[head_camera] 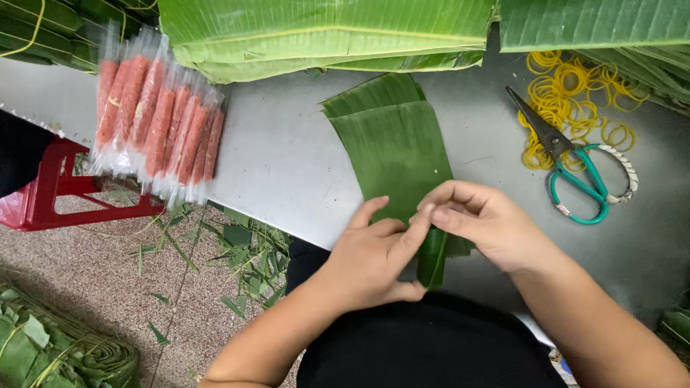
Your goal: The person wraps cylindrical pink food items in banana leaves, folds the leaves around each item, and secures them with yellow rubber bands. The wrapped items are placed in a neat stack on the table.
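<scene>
Green banana leaf strip (395,150) at frame centre is pinched closed by left hand (370,258) and right hand (487,223), rolling its near end; too tight a fold could split it.

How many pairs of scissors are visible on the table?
1. The scissors, with teal handles, lie on the grey table to the right of the hands, partly on the yellow rubber bands. Others may be hidden under the leaves.
</scene>
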